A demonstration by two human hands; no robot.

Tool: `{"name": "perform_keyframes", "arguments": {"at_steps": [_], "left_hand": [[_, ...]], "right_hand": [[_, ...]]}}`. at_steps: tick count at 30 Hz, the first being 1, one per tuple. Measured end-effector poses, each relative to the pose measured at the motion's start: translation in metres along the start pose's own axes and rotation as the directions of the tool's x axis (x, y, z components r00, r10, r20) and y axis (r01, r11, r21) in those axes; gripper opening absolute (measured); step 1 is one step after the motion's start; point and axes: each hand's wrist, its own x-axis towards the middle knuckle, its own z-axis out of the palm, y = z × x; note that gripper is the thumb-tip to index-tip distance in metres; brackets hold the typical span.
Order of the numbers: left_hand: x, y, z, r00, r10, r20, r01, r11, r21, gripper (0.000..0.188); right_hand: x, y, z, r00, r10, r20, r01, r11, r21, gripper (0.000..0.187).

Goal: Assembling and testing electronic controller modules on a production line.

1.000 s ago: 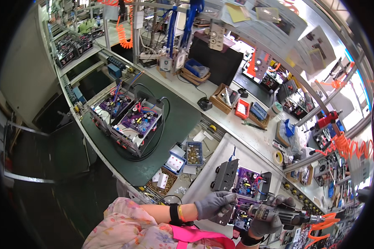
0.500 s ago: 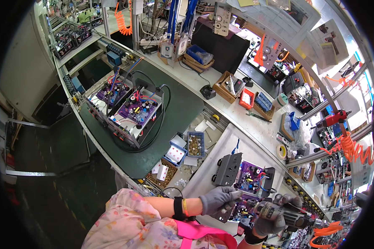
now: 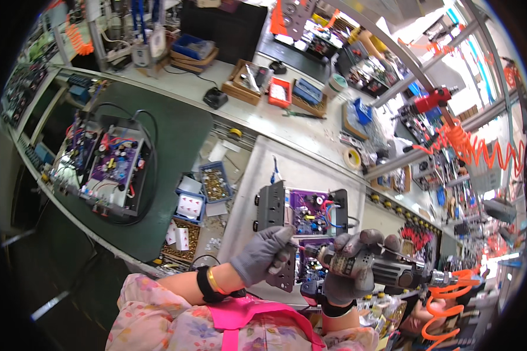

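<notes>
My right hand [image 3: 350, 285], in a grey glove, is wrapped round a grey and black air screwdriver [image 3: 392, 273]. The tool lies almost level, its bit end toward my left hand [image 3: 262, 253]. That hand, gloved too, has its fingertips pinched together right at the bit; anything between them is too small to make out. Beneath the hands, partly covered, is an opened device with a purple circuit board [image 3: 317, 244]. Beyond it sits a second purple board [image 3: 308, 205] with red and blue wires, between a black metal panel [image 3: 271, 205] and a black end plate [image 3: 338, 205].
On the green mat [image 3: 178, 126] at left stand two open units [image 3: 114, 167] with a black cable. Between mat and pale work board [image 3: 246, 175] are blue bins of small parts [image 3: 216, 180]. An orange coiled hose [image 3: 433, 310] hangs at right, a red driver [image 3: 430, 102] above.
The view has swung right, so the scene sits further left. The pinched left fingers and the screwdriver tip have come together; the right hand keeps its grip on the tool.
</notes>
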Motion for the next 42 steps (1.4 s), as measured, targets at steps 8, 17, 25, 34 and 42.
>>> {"name": "perform_keyframes", "arguments": {"at_steps": [8,17,25,34,42], "left_hand": [[0.037,0.021,-0.007,0.982,0.034,0.185,-0.040,0.999,0.031,0.041],[0.139,0.034,-0.025,0.806,0.384,0.451,-0.145,-0.610,0.779,0.045],[0.153,0.025,-0.041,0.839,0.340,0.424,-0.146,-0.611,0.778,0.031],[0.159,0.024,-0.046,0.794,0.368,0.484,-0.206,-0.586,0.784,0.014],[0.160,0.023,-0.048,0.772,0.396,0.498,-0.239,-0.544,0.804,0.009]], "right_hand": [[0.041,-0.001,-0.027,0.995,-0.024,0.102,0.026,0.999,-0.022,0.061],[0.078,0.073,-0.102,0.992,-0.094,-0.083,0.061,0.941,-0.334,0.059],[0.068,0.114,-0.133,0.992,0.092,-0.090,-0.116,0.943,-0.311,0.056],[0.065,0.128,-0.140,0.991,0.102,-0.090,-0.125,0.945,-0.303,0.057],[0.065,0.135,-0.138,0.992,0.100,-0.083,-0.125,0.911,-0.393,0.057]]}}
